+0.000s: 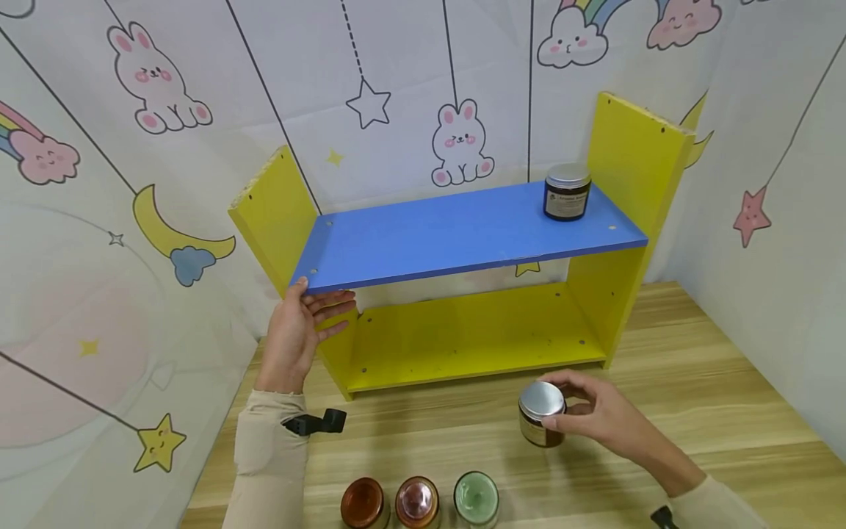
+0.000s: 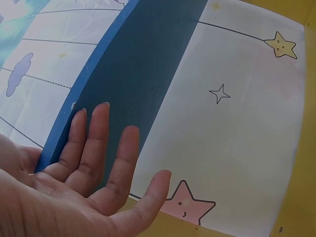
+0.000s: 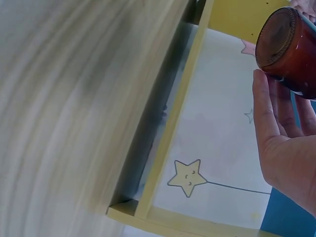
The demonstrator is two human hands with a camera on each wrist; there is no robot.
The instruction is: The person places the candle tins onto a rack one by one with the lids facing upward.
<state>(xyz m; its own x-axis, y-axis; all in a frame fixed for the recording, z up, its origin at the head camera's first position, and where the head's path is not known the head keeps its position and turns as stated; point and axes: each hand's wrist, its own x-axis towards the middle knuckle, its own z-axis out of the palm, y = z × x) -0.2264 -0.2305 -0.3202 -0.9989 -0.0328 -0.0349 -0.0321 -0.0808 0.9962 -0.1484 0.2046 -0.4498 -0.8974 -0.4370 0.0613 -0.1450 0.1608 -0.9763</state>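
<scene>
My right hand [image 1: 598, 411] grips an amber glass candle jar [image 3: 291, 49] with a silver lid and a pale label, held in front of the shelf unit. Its thumb and fingers lie on opposite sides of the jar. At the near left corner of the blue shelf board [image 1: 456, 235], my left hand [image 1: 294, 334] holds the edge, thumb on top and fingers spread below. A similar lidded jar [image 1: 567, 192] stands upright on the right end of that board.
Yellow side panels [image 1: 641, 162] rise at both ends of the unit, above a yellow bottom board [image 1: 469, 338]. On the wooden table [image 1: 700, 382], a brown glass jar [image 1: 363, 503], a reddish one [image 1: 418, 502] and a green one [image 1: 476, 498] stand near the front. A cartoon-printed cloth hangs behind.
</scene>
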